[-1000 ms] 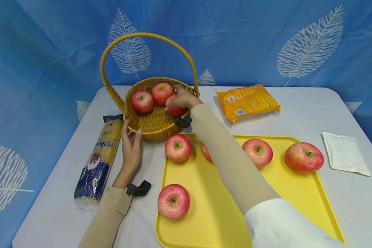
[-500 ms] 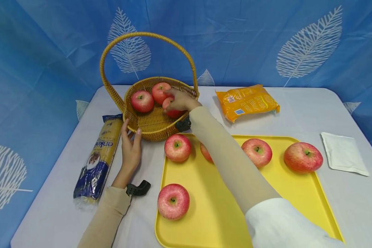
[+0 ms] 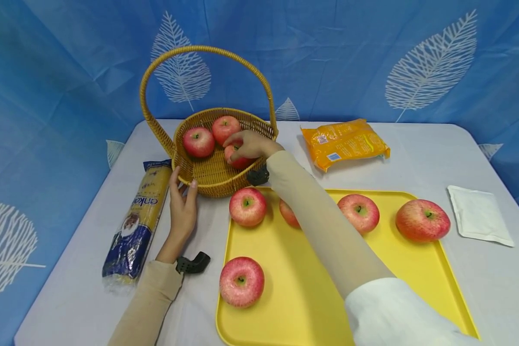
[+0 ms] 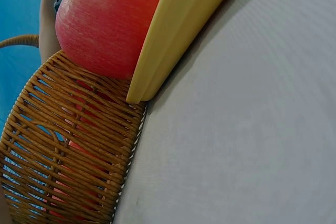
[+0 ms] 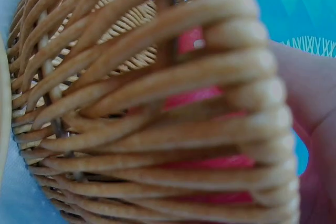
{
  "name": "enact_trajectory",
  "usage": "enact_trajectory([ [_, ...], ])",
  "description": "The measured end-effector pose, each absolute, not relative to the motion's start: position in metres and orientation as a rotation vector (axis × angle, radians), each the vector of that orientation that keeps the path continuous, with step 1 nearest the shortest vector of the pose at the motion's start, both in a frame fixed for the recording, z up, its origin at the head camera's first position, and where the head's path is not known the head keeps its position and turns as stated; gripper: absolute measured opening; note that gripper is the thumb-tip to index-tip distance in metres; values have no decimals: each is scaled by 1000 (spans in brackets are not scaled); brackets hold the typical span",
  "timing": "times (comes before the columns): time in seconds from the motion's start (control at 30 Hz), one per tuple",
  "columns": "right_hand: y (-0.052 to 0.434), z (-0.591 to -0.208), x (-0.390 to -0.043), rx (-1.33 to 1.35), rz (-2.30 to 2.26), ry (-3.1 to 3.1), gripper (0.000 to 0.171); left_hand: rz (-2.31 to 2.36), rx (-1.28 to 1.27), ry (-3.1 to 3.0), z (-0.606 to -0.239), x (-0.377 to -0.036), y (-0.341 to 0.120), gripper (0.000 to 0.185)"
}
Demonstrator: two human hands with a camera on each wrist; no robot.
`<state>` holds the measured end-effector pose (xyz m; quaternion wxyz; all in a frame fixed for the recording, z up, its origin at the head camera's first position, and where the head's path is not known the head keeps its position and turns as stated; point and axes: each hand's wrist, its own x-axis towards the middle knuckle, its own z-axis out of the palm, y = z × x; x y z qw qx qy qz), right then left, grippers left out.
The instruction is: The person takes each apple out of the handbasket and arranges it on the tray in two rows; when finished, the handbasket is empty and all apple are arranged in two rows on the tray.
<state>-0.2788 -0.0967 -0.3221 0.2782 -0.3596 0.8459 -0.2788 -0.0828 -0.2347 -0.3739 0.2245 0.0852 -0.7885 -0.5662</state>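
Note:
A wicker basket (image 3: 207, 180) with a tall hoop handle stands at the back left of the table. Two red apples (image 3: 198, 141) (image 3: 226, 129) lie inside it. My right hand (image 3: 247, 145) reaches over the rim and grips a third red apple (image 3: 238, 159) low inside the basket. My left hand (image 3: 183, 204) rests with straight fingers against the basket's front left wall. In the right wrist view the basket's weave (image 5: 157, 114) fills the frame with red apple behind it. The left wrist view shows the basket wall (image 4: 68, 161) and the tray's corner (image 4: 173, 35).
A yellow tray (image 3: 307, 288) in front holds several red apples (image 3: 247, 206) (image 3: 241, 281) (image 3: 422, 220). A long noodle packet (image 3: 136, 221) lies left of my left hand. An orange packet (image 3: 343, 140) and a white pouch (image 3: 477, 215) lie to the right.
My right hand has lowered its apple deeper into the basket and a little to the left. My left hand has not moved.

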Motion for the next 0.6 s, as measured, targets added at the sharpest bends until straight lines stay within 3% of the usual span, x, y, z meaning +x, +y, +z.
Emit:
enact_trajectory([
  [0.6, -92, -326, -278, -947, -1023, 2276, 50, -1559, 231, -2176, -374, -82, -235, 55],
])
